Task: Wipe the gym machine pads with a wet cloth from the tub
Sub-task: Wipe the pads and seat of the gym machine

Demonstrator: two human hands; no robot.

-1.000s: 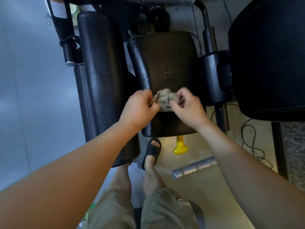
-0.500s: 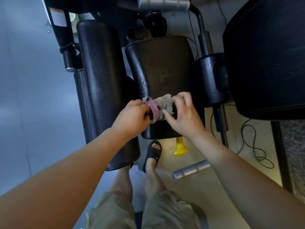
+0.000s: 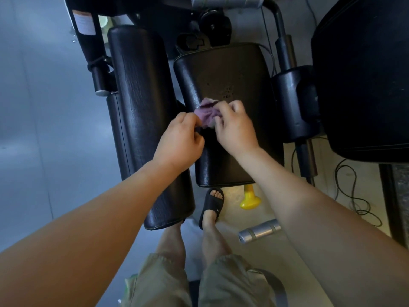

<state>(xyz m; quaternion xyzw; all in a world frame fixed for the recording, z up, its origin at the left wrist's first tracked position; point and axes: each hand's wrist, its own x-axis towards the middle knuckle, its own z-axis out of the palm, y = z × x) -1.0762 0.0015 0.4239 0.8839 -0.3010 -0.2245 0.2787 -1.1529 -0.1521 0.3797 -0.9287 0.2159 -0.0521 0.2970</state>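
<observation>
A small crumpled cloth (image 3: 207, 114), purple and grey, is held over the middle of the flat black seat pad (image 3: 234, 72). My left hand (image 3: 179, 142) pinches its left edge with curled fingers. My right hand (image 3: 235, 127) grips its right side from above. A long black roller pad (image 3: 137, 103) stands just left of the seat pad. The tub is not in view.
A large black pad (image 3: 363, 69) fills the right side. A black frame block (image 3: 294, 103) and post sit between it and the seat pad. On the floor are a yellow knob (image 3: 249, 200), a metal bar end (image 3: 259, 232), cables (image 3: 354, 196) and my sandalled foot (image 3: 211, 207).
Both hands have turned the cloth over, so its purple side now shows instead of the grey. The hands stay over the middle of the seat pad.
</observation>
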